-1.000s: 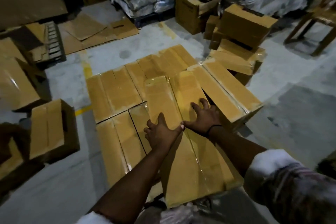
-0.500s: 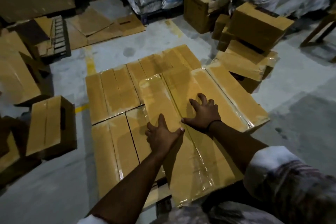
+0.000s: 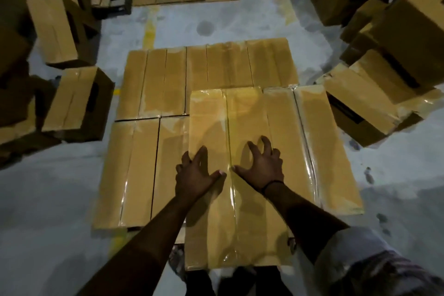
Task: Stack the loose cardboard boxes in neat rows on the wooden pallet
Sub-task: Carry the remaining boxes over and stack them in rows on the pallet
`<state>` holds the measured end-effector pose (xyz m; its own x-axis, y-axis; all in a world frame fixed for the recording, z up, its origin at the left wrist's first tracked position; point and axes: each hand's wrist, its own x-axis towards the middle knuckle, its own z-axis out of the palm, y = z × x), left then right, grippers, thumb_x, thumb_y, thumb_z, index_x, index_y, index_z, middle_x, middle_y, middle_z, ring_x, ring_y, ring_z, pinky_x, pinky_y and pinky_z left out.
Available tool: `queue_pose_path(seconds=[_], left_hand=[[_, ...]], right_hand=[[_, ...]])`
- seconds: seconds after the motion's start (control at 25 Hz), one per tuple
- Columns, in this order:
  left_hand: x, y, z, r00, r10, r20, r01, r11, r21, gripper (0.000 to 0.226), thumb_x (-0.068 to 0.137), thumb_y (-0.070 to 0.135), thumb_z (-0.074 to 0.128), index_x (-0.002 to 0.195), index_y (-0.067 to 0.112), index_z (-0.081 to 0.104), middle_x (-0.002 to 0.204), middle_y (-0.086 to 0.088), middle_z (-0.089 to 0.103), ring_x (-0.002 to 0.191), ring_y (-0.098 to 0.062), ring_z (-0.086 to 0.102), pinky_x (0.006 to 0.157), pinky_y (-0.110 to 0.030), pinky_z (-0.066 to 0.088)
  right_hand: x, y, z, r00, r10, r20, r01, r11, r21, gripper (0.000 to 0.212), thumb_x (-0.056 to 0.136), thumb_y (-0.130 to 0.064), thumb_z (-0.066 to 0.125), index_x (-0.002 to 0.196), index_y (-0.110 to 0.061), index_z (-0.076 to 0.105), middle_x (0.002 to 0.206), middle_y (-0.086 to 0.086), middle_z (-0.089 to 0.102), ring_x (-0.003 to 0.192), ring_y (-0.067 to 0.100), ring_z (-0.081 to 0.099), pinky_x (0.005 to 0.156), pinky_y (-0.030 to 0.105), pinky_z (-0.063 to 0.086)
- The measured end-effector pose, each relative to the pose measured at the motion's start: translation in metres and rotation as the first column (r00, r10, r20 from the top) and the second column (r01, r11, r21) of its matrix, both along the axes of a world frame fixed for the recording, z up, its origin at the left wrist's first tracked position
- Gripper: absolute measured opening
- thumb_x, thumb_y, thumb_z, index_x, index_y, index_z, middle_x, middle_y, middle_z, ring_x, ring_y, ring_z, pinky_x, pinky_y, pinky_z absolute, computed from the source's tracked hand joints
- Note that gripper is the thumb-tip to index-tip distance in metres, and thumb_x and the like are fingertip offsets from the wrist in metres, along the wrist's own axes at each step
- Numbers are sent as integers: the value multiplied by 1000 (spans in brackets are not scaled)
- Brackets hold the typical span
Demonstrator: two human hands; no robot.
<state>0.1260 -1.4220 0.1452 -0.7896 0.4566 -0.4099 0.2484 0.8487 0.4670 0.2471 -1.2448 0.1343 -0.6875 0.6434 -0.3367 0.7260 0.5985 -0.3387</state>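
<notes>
Apparently to square it, left hand [image 3: 194, 175] and right hand [image 3: 262, 168] press the taped cardboard box [image 3: 245, 115] beneath. Grips wide, empty.

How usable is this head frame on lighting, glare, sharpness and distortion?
Head view: dim overall. The left hand and right hand throw soft shadows on the top box. Its clear tape glints along the seam. The hands are fairly sharp, while the loose boxes near the edges look soft and bowed by the wide-angle lens.
</notes>
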Motion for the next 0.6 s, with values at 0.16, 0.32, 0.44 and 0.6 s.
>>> queue_pose_path(seconds=[0.16, 0.32, 0.44, 0.6], left_hand=[[-13, 42, -44, 999, -8, -50, 12, 997, 76, 91, 81, 68, 69, 156, 43, 24, 165, -8, 17, 144, -44, 28, 113, -54, 35], [-30, 55, -90, 966, -43, 256, 38, 999, 24, 113, 83, 59, 74, 162, 28, -1, 168, -19, 7, 149, -39, 29, 119, -45, 31], [7, 31, -113, 957, -115, 267, 136, 989, -59, 116, 85, 48, 77, 162, 15, -3, 167, -21, 1, 144, -41, 36, 117, -42, 35], [45, -15, -128, 955, -147, 258, 174, 981, -85, 122, 79, 44, 83, 163, 18, -3, 164, -22, 2, 122, -44, 58, 101, -43, 51]], right_hand=[[-14, 43, -40, 996, -63, -63, 62, 998, -16, 88, 78, -71, 66, 151, -33, 36, 166, 4, 6, 140, 41, 26, 111, 56, 35], [-14, 89, -74, 993, -103, 60, 109, 988, -107, 78, 86, -52, 69, 153, -32, 35, 165, 6, 13, 141, 38, 30, 114, 56, 29], [22, 78, -93, 971, -3, 238, 33, 992, -120, 89, 78, -60, 71, 154, -36, 30, 165, 3, 12, 144, 39, 25, 112, 60, 31], [98, 38, -106, 900, 210, 381, -156, 973, -169, 120, 75, -66, 73, 161, -31, -4, 166, 6, -24, 152, 43, -10, 116, 61, 25]])
